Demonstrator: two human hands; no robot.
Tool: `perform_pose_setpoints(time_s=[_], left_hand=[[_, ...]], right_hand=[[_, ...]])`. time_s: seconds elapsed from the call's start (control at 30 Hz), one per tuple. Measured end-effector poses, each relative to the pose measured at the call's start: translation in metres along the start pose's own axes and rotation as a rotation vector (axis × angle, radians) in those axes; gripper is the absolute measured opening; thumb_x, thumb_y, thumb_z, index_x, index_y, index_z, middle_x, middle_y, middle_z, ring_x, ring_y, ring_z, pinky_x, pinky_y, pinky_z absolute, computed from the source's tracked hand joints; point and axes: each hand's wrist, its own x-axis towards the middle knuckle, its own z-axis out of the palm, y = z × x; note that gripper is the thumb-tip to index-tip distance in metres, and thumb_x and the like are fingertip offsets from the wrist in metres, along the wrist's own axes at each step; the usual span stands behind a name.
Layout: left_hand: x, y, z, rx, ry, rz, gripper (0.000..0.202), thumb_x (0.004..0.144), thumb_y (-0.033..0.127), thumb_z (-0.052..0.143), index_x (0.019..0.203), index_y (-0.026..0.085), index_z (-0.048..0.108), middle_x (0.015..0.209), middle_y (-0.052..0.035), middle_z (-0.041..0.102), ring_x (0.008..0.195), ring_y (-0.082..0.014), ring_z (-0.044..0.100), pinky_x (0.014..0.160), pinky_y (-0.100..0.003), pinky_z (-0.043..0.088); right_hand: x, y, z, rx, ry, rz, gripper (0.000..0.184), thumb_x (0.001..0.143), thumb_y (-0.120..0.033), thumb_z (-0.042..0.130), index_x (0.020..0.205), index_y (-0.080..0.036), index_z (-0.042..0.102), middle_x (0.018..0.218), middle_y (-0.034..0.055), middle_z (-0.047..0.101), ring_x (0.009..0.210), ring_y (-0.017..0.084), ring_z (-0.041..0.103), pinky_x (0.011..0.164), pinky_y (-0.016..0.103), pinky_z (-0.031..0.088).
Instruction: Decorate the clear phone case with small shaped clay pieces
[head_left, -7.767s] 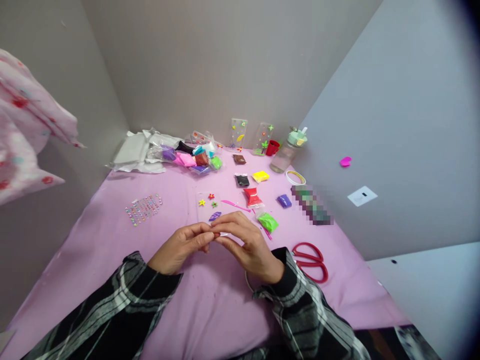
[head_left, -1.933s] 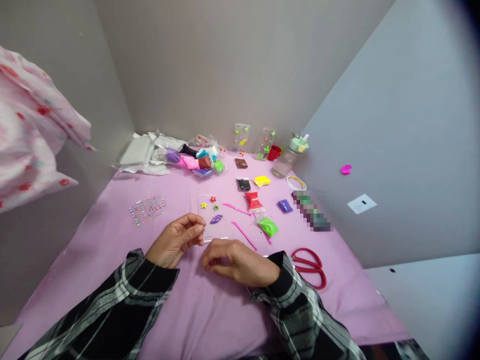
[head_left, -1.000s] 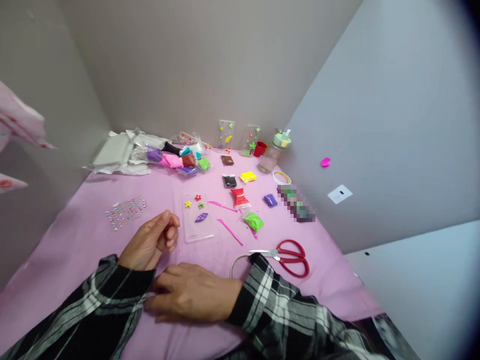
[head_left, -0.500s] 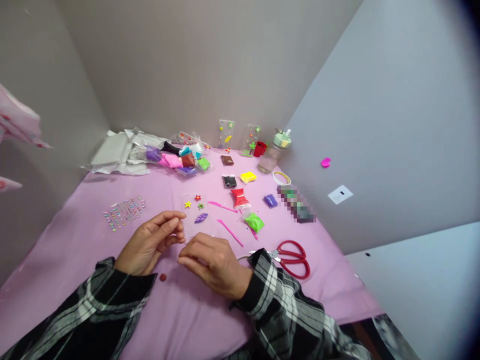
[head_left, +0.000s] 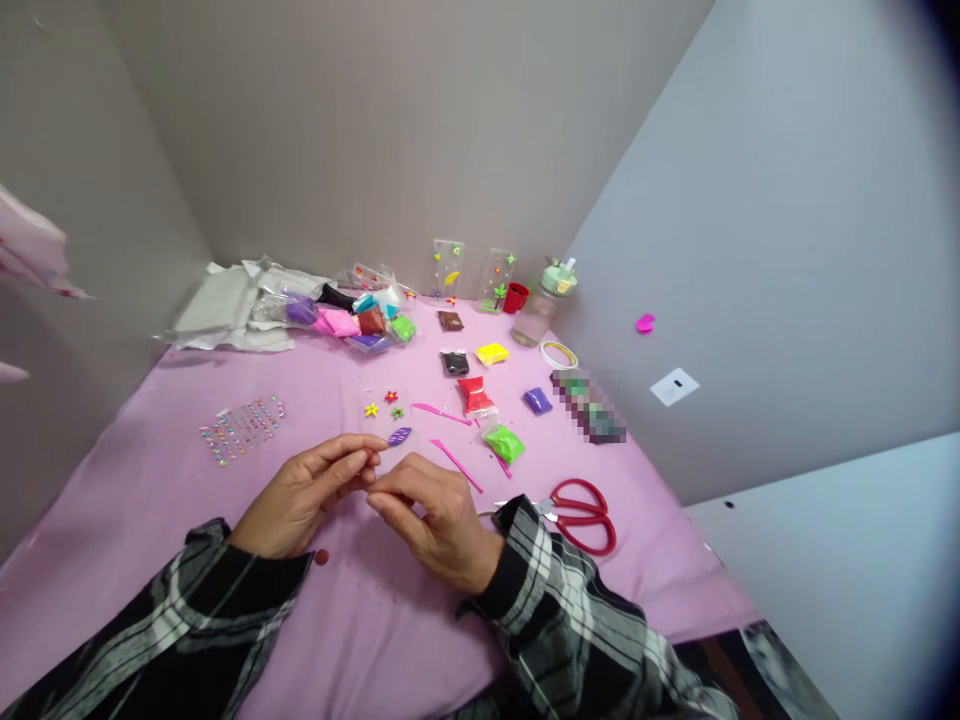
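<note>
My left hand (head_left: 304, 495) is closed in a pinch over the middle of the table. Meeting its fingertips, my right hand (head_left: 439, 515) pinches too; whatever sits between the fingers is too small or hidden to make out. Just beyond them lies a clear sheet (head_left: 373, 391) bearing a yellow flower (head_left: 371, 410), a red flower (head_left: 391, 396), a green flower (head_left: 397, 412) and a purple striped leaf (head_left: 400, 437). A small reddish-brown clay piece (head_left: 322, 557) rests by my left cuff. Pink modelling tools (head_left: 456, 465) lie beyond my right hand.
Red-handled scissors (head_left: 581, 518) lie right of my right sleeve. Packets of red clay (head_left: 474, 394), green clay (head_left: 503, 442) and other colours are spread beyond. A gem sticker sheet (head_left: 244, 428) is at left. A water bottle (head_left: 541, 305) and red cup (head_left: 516, 298) stand at the back.
My hands have come closer together, so their fingertips now meet. The right hand's fingers have turned slightly upward. The whole view has shifted a little.
</note>
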Motion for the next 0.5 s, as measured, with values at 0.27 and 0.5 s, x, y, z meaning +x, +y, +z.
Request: perform_pose_setpoints(time_s=[0.27,0.5], left_hand=[[0.0011,0.0004,-0.0027,0.055,-0.018,0.058,0.029,0.062,0.041,0.091,0.074,0.021,0.073,0.062,0.0032,0.063,0.059,-0.0100,0.055,0.056,-0.016,0.045],[-0.0006,0.0062,0.0027,0.012,-0.003,0.071,0.046,0.065,0.056,0.084,0.057,0.017,0.061,0.049,0.0058,0.047,0.046,-0.0076,0.039,0.045,-0.017,0.036]], right_hand=[[-0.0005,-0.0003,0.0000,0.017,0.002,-0.018,0.023,0.100,-0.031,0.052,0.090,-0.017,0.067,0.080,0.0060,0.067,0.073,0.015,0.061,0.069,0.026,0.050],[0.0011,-0.0019,-0.0020,0.019,-0.001,-0.019,0.024,0.100,-0.030,0.052,0.087,-0.016,0.068,0.074,0.0048,0.065,0.070,0.014,0.059,0.066,0.026,0.048]])
